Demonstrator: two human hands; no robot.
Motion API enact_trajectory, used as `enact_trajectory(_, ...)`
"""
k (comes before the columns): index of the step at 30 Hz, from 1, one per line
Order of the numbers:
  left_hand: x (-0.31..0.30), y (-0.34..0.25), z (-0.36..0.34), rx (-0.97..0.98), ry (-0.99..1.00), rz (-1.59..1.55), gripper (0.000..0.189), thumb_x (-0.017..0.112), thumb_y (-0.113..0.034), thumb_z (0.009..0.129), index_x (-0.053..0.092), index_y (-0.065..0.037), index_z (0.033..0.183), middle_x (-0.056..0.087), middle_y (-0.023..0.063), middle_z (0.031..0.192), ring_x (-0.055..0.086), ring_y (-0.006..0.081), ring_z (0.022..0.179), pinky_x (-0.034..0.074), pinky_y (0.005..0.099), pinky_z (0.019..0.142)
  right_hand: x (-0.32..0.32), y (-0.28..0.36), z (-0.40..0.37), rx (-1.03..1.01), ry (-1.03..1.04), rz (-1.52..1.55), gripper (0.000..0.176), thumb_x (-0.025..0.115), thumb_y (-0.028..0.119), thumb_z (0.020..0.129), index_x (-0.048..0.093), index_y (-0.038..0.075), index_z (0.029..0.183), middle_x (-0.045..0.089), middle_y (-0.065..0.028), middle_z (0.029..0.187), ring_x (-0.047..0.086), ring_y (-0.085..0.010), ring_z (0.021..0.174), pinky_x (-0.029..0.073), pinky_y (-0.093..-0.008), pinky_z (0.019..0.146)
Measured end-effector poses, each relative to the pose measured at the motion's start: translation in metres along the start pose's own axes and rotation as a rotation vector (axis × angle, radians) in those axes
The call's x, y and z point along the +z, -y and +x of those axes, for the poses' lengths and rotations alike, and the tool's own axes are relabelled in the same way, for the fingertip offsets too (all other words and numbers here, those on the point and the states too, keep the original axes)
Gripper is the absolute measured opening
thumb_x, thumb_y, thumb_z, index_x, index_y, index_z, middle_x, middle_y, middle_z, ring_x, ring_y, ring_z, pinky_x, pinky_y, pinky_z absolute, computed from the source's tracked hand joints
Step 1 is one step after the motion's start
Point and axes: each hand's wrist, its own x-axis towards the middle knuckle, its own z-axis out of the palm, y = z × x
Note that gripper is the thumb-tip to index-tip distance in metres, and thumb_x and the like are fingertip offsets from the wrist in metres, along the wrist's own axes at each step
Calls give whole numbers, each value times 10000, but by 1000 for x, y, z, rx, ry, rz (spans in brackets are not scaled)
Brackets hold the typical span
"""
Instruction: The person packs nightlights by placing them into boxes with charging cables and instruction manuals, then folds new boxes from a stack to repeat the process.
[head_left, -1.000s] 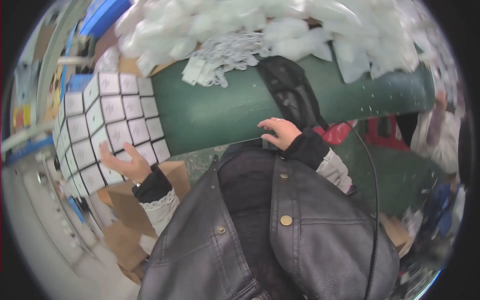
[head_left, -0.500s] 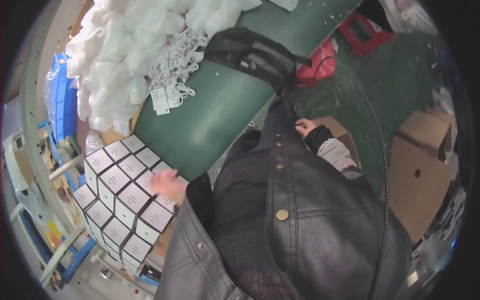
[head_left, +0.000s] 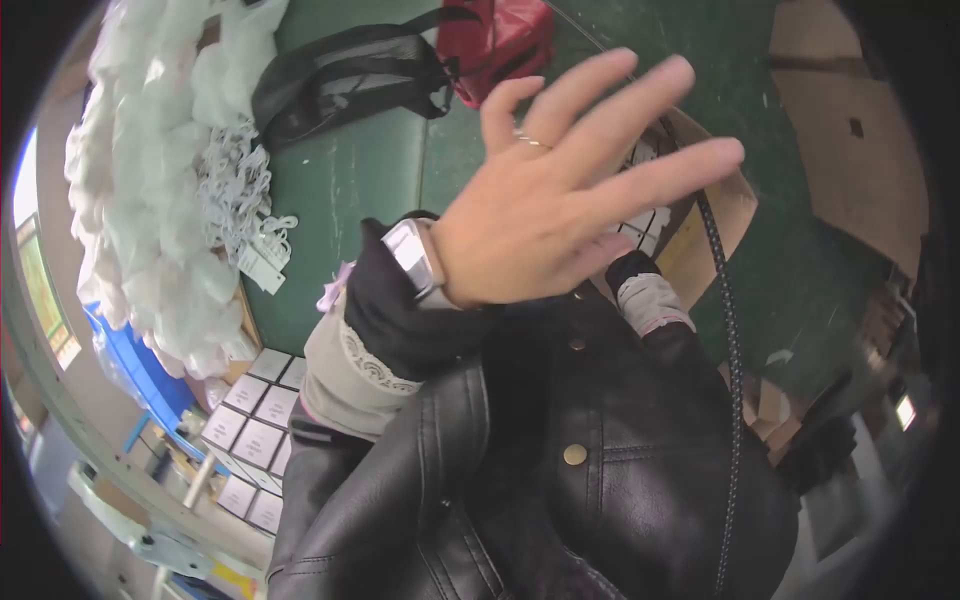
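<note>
My left hand (head_left: pixel 545 205) is raised in front of the camera with its fingers spread and nothing in it. A ring sits on one finger, and a watch (head_left: pixel 412 255) is on the wrist. Behind it, only the cuff of my right sleeve (head_left: pixel 652 300) shows; my right hand is hidden. Beside that cuff, an open cardboard carton (head_left: pixel 735 215) holds several small white boxes (head_left: pixel 655 228), partly covered by my left hand. At lower left, a stack of white printed boxes (head_left: pixel 262 440) stands partly behind my left sleeve.
White plastic bags (head_left: pixel 150 190) and bundled white cables with tags (head_left: pixel 235 190) lie on the green table (head_left: pixel 345 190). A black mesh bag (head_left: pixel 350 80) and a red container (head_left: pixel 495 45) are at the top. Cardboard (head_left: pixel 850 140) stands at right; a dark braided cord (head_left: pixel 728 380) hangs in front.
My left hand has moved from above the white box stack up and right, across my front. The view has shifted, showing the open carton with boxes; the left hand now covers my right hand.
</note>
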Motion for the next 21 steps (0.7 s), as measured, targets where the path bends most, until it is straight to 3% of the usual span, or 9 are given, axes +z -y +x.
enact_trajectory(4,42,26,15,146,254,-65,436,684,-115,682,513,-188,1076,501,-50,925,486,171,974,252,496,854,0,-8,26,90,-271,174,227,514,276,867,621,121,994,628,-106,938,602,-247,816,471,-353,773)
enact_trajectory(6,63,47,16,177,252,-137,114,606,-63,792,573,-143,866,518,-34,771,489,149,751,267,471,895,-8,-10,46,96,-373,331,193,499,229,876,602,110,988,598,-79,808,590,-186,720,473,-292,714)
enact_trajectory(12,89,102,-37,35,335,-119,162,502,10,837,641,-72,843,574,45,736,595,184,713,301,477,928,-50,-33,134,387,-403,961,335,579,271,864,547,63,1125,637,-116,994,624,-185,875,480,-263,739)
enact_trajectory(14,78,110,-59,-79,308,6,199,462,3,822,635,-85,777,578,51,732,600,208,668,295,495,938,-54,-66,192,227,-163,-70,291,597,220,828,564,123,1100,539,-71,1117,550,-155,987,462,-268,805)
enact_trajectory(15,73,113,-69,-106,299,37,210,452,1,818,633,-88,761,579,52,731,602,214,657,293,499,941,-41,-108,235,182,-98,-325,285,602,207,819,568,139,1094,515,-59,1148,531,-148,1014,458,-269,821)
enact_trajectory(17,81,134,-86,-156,355,196,205,465,13,788,633,-103,801,591,60,746,606,222,700,254,542,971,11,-206,377,264,-126,-480,286,498,254,866,571,189,1135,549,-5,1165,515,-160,1083,322,-338,939)
enact_trajectory(18,79,138,-94,-173,368,240,208,468,16,780,633,-107,811,594,62,750,607,225,711,244,553,978,11,-203,423,281,-129,-522,293,472,266,878,571,201,1145,557,8,1170,511,-163,1100,288,-355,969)
enact_trajectory(20,71,143,-104,-166,401,404,192,547,27,766,645,-130,816,614,46,769,613,213,765,183,586,1001,2,-158,407,-147,175,-2070,910,512,651,611,255,163,1335,270,-18,1375,255,-180,1280,157,-369,1080)
enact_trajectory(21,66,144,-108,-163,410,445,193,567,30,762,649,-135,818,619,42,774,614,210,778,167,595,1007,-2,-150,423,-289,267,-2444,1084,522,748,544,176,153,1382,198,-25,1426,191,-184,1325,124,-373,1107)
